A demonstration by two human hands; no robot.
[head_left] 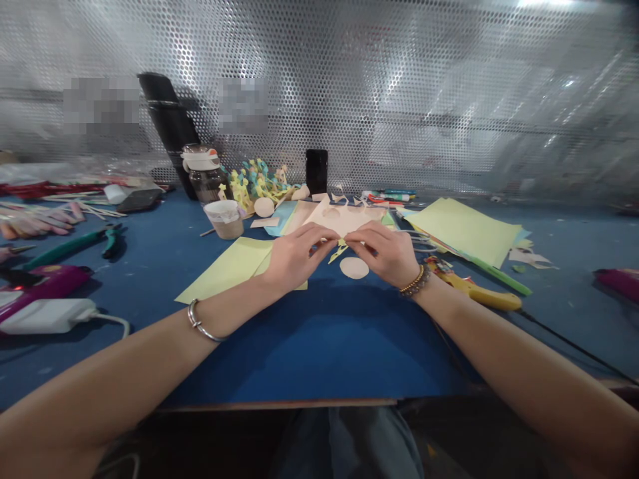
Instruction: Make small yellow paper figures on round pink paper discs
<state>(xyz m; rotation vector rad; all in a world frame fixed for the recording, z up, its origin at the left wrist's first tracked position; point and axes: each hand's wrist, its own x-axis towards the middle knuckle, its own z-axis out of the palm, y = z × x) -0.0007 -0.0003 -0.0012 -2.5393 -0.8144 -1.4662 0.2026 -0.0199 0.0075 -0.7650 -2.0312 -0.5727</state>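
My left hand (301,251) and my right hand (387,249) meet fingertip to fingertip over the middle of the table. Both pinch a small yellow paper piece (341,243), mostly hidden by the fingers. Just below it shows a narrow yellow-green paper strip (338,255); whether it is joined to the pinched piece I cannot tell. A pale paper disc (354,268) lies flat under my right fingers. Beyond the hands is a cream paper sheet (349,218) with round cut-outs. Yellow paper (224,269) lies beside and partly behind my left hand.
On the right are a yellow-handled tool (492,295) with a black cord, a green pen-like stick (502,278) and yellow sheets (464,226). A paper cup (224,219), a bottle (204,176) and a phone (316,171) stand behind. Teal pliers (72,247) and a white adapter (50,316) lie left.
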